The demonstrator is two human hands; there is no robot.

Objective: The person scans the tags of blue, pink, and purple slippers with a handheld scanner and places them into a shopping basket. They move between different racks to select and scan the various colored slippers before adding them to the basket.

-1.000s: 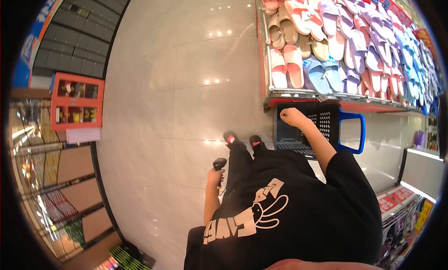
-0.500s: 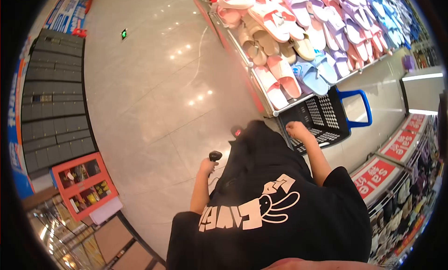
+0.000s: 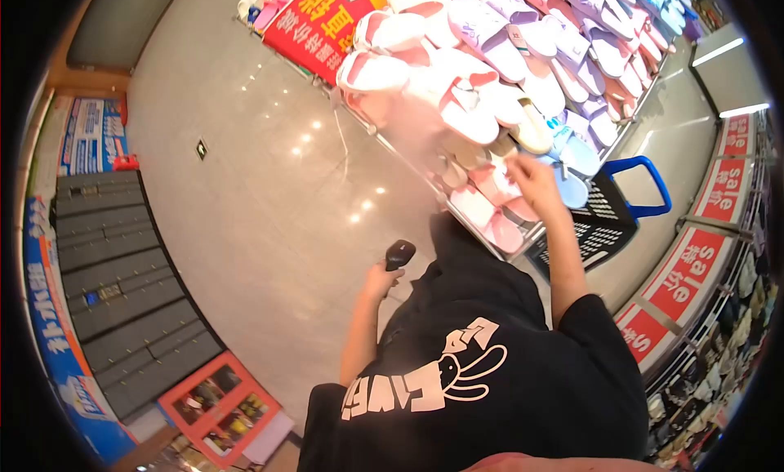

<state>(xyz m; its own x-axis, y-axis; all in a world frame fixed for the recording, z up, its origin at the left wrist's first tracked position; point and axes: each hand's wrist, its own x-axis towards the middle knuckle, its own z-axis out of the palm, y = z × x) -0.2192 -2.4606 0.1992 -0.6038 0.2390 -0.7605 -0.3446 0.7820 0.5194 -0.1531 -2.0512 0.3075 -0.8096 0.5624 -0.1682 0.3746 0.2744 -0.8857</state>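
As our left hand (image 3: 380, 282) clasps a rounded black device (image 3: 400, 255), our half-curled right hand (image 3: 535, 183), hold unclear, at metal-railed display (image 3: 475, 233) of pastel slippers (image 3: 488, 46), blue-handled black basket (image 3: 622, 229) rightward.

Bright indoor light, pale slippers (image 3: 469, 117) blown out nearly to white, small lamp reflections glaring on the glossy floor (image 3: 261, 202), white light strips (image 3: 719, 52) glowing at upper right, sale signs (image 3: 691, 266) bowed by strong fisheye distortion, black vignetted corners, outer details soft
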